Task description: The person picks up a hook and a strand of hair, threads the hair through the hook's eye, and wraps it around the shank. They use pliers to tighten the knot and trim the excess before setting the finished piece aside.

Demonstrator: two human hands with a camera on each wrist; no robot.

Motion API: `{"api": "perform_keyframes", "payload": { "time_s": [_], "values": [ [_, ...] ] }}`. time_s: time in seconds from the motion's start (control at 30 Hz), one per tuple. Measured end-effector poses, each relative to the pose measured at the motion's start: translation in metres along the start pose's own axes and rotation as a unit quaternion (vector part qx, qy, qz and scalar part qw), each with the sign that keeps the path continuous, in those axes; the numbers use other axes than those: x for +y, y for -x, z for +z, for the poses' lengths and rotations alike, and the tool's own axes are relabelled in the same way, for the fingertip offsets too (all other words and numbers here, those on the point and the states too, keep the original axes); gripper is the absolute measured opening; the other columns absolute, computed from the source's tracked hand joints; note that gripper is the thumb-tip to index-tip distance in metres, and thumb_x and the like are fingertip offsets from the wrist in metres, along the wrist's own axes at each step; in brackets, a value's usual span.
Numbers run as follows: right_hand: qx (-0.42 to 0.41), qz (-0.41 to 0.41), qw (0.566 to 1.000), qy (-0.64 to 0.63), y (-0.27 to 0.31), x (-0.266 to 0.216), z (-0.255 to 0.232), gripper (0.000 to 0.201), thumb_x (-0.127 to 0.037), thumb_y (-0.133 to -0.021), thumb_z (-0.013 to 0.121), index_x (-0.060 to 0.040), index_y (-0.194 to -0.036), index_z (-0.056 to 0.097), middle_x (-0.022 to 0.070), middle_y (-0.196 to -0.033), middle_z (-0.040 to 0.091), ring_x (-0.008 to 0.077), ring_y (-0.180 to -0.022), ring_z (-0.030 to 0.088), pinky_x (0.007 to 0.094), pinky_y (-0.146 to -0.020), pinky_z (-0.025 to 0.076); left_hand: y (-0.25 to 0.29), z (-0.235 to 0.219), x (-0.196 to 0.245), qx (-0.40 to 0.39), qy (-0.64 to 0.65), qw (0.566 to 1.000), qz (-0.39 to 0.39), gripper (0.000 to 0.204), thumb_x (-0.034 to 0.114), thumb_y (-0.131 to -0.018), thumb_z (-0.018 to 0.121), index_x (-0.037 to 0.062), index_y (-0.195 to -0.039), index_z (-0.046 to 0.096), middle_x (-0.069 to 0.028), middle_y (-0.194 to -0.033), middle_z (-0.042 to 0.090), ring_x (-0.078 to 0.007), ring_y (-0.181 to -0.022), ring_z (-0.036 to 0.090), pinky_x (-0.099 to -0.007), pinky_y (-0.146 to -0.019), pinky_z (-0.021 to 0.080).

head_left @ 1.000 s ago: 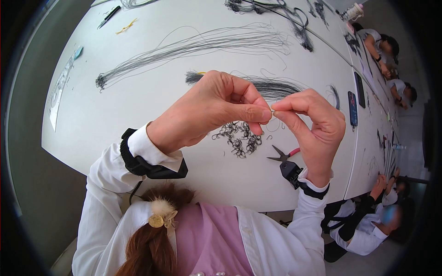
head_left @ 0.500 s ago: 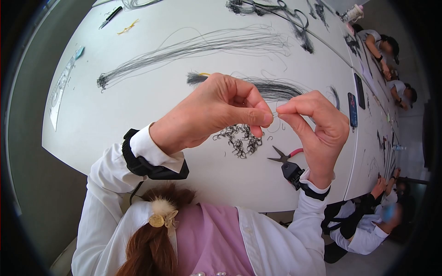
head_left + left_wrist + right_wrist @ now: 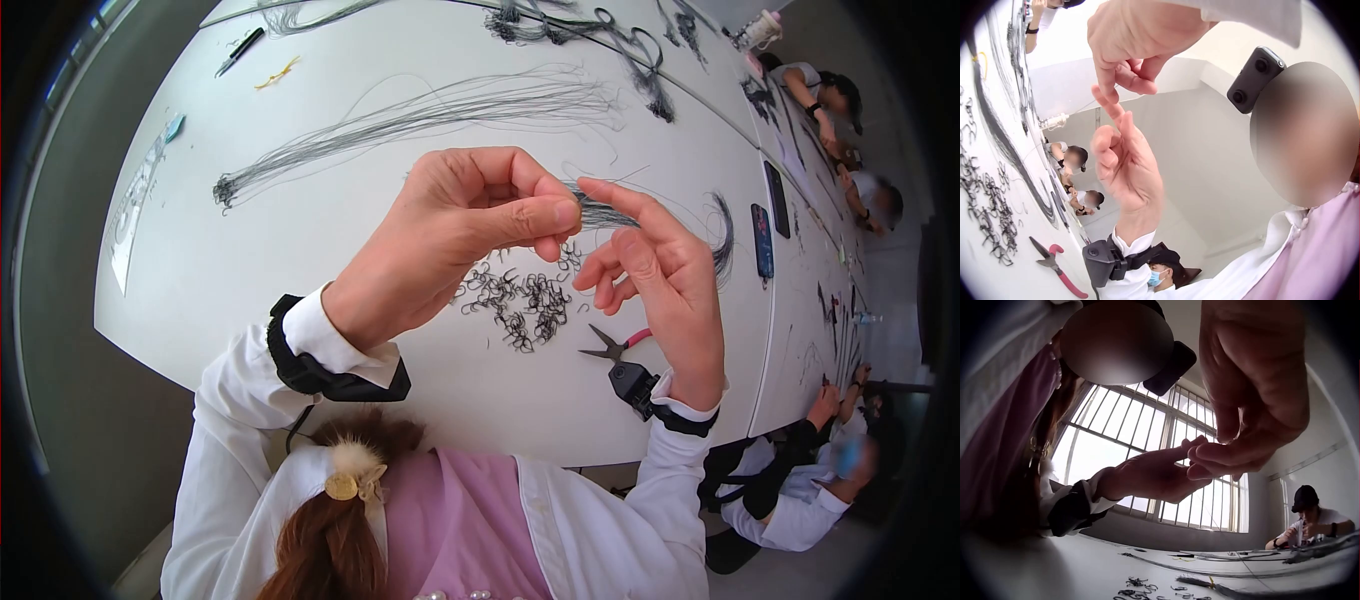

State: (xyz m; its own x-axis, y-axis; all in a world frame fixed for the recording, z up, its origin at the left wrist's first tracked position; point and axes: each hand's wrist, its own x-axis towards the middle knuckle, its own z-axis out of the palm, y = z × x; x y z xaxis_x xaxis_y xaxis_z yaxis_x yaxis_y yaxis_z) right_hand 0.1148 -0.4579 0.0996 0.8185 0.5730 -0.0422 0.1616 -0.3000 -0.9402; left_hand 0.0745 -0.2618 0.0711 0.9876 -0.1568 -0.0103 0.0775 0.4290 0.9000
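In the head view my left hand [image 3: 480,205] pinches a thin line between thumb and index finger; whatever else sits in that pinch is hidden by the fingertips. My right hand [image 3: 665,265] is just to its right, index finger stretched out toward the left fingertips, thumb apart, other fingers loosely bent. The left wrist view shows the right index finger [image 3: 1109,105] right at the left fingertips. Below the hands lies a heap of small black fish hooks [image 3: 520,322]. Behind them, a bundle of dark lines [image 3: 605,215] is partly covered by the hands.
Pliers with red handles [image 3: 620,347] lie right of the hooks. Farther back is a long, spread bundle of lines [image 3: 420,117]. A clear ruler [image 3: 138,205], a black pen [image 3: 240,50], yellow ties [image 3: 277,74] and a phone [image 3: 762,240] lie around. Other people sit at the right.
The hands first met at the fingertips, then parted slightly. Now the right hand has released its pinch and straightened its index finger; the left hand has risen a little, still pinching.
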Motion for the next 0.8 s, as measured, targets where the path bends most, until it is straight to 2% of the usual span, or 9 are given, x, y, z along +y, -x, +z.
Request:
{"api": "perform_keyframes", "payload": {
  "time_s": [0.07,0.1,0.23,0.33,0.4,0.57,0.7,0.73,0.8],
  "values": [
    [-0.122,0.11,0.983,-0.086,-0.001,0.002,0.004,0.038,-0.028,-0.099,0.04,-0.0041,-0.126,0.051,0.0069,-0.083,0.066,0.0109,-0.071,0.062,0.0223,-0.061,0.05,0.001,0.001,-0.001,-0.01,0.033,0.999,0.026,0.009,0.011,-0.087,0.063,0.0028,-0.082,0.06,-0.0052,-0.078,0.063,-0.009,-0.069,0.058,-0.0227,-0.066,0.048],
    [-0.121,0.109,0.983,-0.086,-0.004,0.005,0.009,0.038,-0.028,-0.099,0.04,-0.0041,-0.126,0.051,0.0069,-0.083,0.066,0.0109,-0.071,0.062,0.0223,-0.061,0.05,0.002,0.002,0.001,-0.011,0.032,0.999,0.026,0.009,0.011,-0.087,0.063,0.0028,-0.082,0.06,-0.0052,-0.078,0.063,-0.009,-0.069,0.058,-0.0227,-0.066,0.048],
    [-0.197,0.11,0.935,-0.274,-0.019,0.029,0.012,0.036,-0.028,-0.1,0.039,-0.0016,-0.119,0.053,0.0138,-0.107,0.062,0.0171,-0.096,0.063,0.0269,-0.078,0.053,0.004,0.002,-0.001,-0.02,0.045,0.999,0.005,0.009,0.009,-0.086,0.064,0.0032,-0.081,0.06,-0.0042,-0.078,0.063,-0.0077,-0.07,0.056,-0.0216,-0.066,0.046],
    [-0.024,0.04,0.915,-0.401,-0.024,0.035,-0.001,0.033,-0.024,-0.099,0.041,0.0024,-0.116,0.053,0.0142,-0.108,0.062,0.0185,-0.1,0.061,0.0308,-0.091,0.05,0.003,0.004,-0.001,-0.01,0.002,1.0,0.003,0.008,0.008,-0.084,0.065,0.0029,-0.08,0.06,-0.0035,-0.078,0.063,-0.0072,-0.069,0.055,-0.021,-0.066,0.045],
    [0.058,0.028,0.896,-0.439,-0.027,0.042,-0.02,0.029,-0.018,-0.098,0.044,0.0026,-0.116,0.052,0.0129,-0.105,0.062,0.0171,-0.097,0.061,0.0314,-0.092,0.05,0.003,0.003,-0.001,-0.006,-0.024,1.0,-0.006,0.007,0.007,-0.083,0.065,0.0027,-0.08,0.06,-0.0031,-0.077,0.063,-0.0071,-0.069,0.055,-0.0209,-0.065,0.045],
    [0.143,-0.061,0.874,-0.46,-0.027,0.069,-0.08,0.03,-0.007,-0.095,0.046,0.0044,-0.122,0.047,0.0089,-0.096,0.059,0.0123,-0.089,0.06,0.0321,-0.095,0.049,-0.001,0.0,0.002,0.017,-0.174,0.985,-0.004,0.01,0.004,-0.081,0.066,0.0018,-0.073,0.059,-0.0016,-0.071,0.061,-0.0044,-0.065,0.052,-0.0191,-0.06,0.041],
    [0.178,-0.074,0.873,-0.448,-0.027,0.094,-0.129,0.033,-0.005,-0.096,0.044,0.0059,-0.126,0.044,0.0081,-0.093,0.058,0.0096,-0.079,0.056,0.0277,-0.09,0.05,-0.003,-0.004,0.007,0.028,-0.268,0.963,0.017,0.013,0.002,-0.08,0.066,0.0002,-0.071,0.058,-0.0011,-0.068,0.06,-0.0031,-0.062,0.05,-0.018,-0.057,0.039],
    [0.268,-0.043,0.864,-0.424,-0.027,0.088,-0.13,0.036,-0.004,-0.095,0.044,0.0079,-0.129,0.041,0.0085,-0.091,0.056,0.0084,-0.07,0.05,0.023,-0.079,0.05,-0.003,-0.007,0.008,0.027,-0.282,0.959,0.013,0.013,0.001,-0.08,0.066,-0.0006,-0.071,0.057,-0.0012,-0.068,0.06,-0.0031,-0.062,0.05,-0.018,-0.056,0.04],
    [0.253,-0.053,0.861,-0.439,-0.023,0.114,-0.156,0.037,-0.003,-0.095,0.045,0.0088,-0.129,0.039,0.0089,-0.09,0.055,0.0083,-0.067,0.047,0.0221,-0.073,0.047,-0.004,-0.011,0.008,0.026,-0.295,0.955,0.011,0.013,0.0,-0.08,0.066,-0.0014,-0.071,0.057,-0.0013,-0.068,0.06,-0.0031,-0.061,0.05,-0.018,-0.055,0.04]
  ]
}}
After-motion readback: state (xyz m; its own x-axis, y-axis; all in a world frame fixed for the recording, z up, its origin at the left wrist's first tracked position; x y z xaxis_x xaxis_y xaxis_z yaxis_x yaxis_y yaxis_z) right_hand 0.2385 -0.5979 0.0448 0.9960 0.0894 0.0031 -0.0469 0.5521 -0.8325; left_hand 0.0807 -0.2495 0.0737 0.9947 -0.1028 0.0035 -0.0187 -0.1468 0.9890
